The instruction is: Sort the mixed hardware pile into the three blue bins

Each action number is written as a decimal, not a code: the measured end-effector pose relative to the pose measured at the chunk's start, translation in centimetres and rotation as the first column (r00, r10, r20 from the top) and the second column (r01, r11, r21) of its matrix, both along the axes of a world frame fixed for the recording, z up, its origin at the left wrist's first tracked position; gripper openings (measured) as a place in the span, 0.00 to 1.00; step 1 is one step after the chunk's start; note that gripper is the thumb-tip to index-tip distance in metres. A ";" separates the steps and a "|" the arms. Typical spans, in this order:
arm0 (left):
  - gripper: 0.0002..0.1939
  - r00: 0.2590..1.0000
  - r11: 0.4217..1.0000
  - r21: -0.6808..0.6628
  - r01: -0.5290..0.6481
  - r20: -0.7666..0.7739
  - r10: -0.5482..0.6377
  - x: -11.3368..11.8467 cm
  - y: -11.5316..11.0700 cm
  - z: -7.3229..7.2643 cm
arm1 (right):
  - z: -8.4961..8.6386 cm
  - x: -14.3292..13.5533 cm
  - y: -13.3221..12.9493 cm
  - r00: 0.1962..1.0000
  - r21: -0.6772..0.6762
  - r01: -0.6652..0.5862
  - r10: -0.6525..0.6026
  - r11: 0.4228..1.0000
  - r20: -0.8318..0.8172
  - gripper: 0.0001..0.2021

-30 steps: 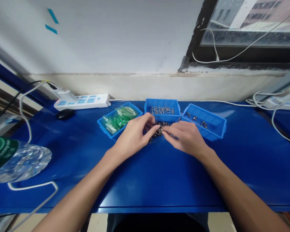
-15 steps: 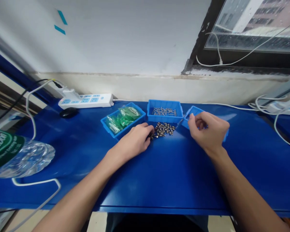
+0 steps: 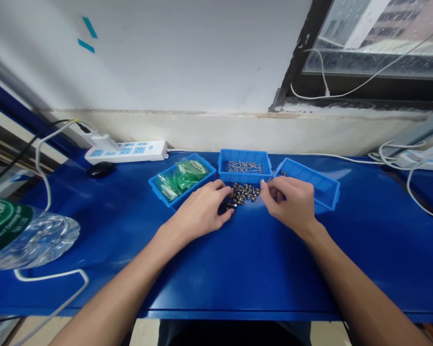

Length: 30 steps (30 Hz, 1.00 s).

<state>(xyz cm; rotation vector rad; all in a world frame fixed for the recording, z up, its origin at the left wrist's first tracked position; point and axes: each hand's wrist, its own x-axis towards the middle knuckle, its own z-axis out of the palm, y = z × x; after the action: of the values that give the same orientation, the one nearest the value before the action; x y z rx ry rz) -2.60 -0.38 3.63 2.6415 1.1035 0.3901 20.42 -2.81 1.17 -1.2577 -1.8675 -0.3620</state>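
A small heap of loose metal screws (image 3: 244, 193) lies on the blue table (image 3: 238, 269), in front of the middle blue bin (image 3: 244, 174), which holds long silver pins. My left hand (image 3: 202, 211) rests palm down on the table, its fingertips touching the heap's left edge. My right hand (image 3: 290, 204) hovers at the heap's right side with fingers loosely curled and thumb and forefinger apart; I see nothing in it. It partly hides the right blue bin (image 3: 321, 185). The left blue bin (image 3: 159, 185) holds green plastic bags.
A white power strip (image 3: 126, 150) and a black mouse (image 3: 100, 169) lie at the back left. A plastic water bottle (image 3: 21, 235) lies on its side at the left edge, with a white cable (image 3: 50, 276) under it. More white cables (image 3: 400, 156) sit at the back right, below a window.
My right hand left the heap, went over the right bin, and has come back to the heap's right side. My left hand stayed at the heap's left edge.
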 end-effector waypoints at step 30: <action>0.09 0.786 0.924 -0.362 0.125 0.604 0.131 1.0 -0.1 0.3 | -0.5 -0.5 -0.3 0.883 -0.202 -0.283 0.336 0.938 0.326 0.13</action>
<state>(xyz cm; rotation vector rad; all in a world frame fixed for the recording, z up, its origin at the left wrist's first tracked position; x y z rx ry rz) -1.59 -0.48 3.93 1.9313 0.8450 0.8704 19.90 -3.15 0.72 -1.0070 -2.4070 -0.2939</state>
